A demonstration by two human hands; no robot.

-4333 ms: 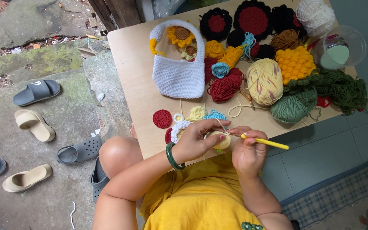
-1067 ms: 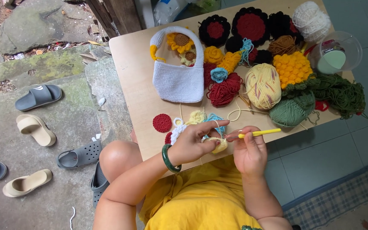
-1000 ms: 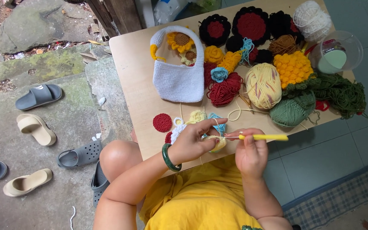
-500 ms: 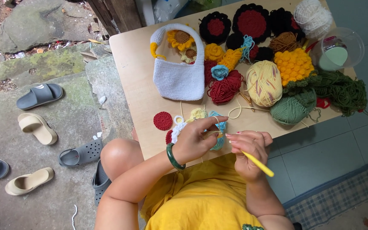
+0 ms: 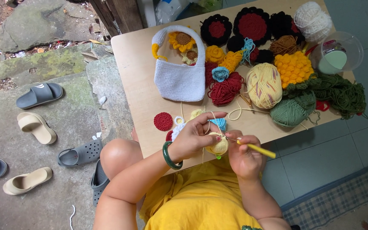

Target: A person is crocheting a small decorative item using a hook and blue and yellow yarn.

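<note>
1. Head view: the left hand (image 5: 194, 136), a green bangle (image 5: 168, 155) on its wrist, curls closed around a small pale-yellow crochet piece (image 5: 218, 145), with yarn running over its raised forefinger.
2. The right hand (image 5: 244, 154) is closed around a yellow crochet hook (image 5: 256, 149), whose tip touches the piece at 9 o'clock from the fist.
3. On the wooden table (image 5: 137, 81), at 12 o'clock from the hands, lies one white crochet bag (image 5: 179, 76).
4. At 1 o'clock sit three yarn balls: one red (image 5: 226, 89), one cream (image 5: 264, 85), one green (image 5: 292, 110).
5. One small red disc (image 5: 163, 121) lies at 10 o'clock.
6. On the ground at 9 o'clock lie six sandals, among them a grey slide (image 5: 39, 94).
</note>
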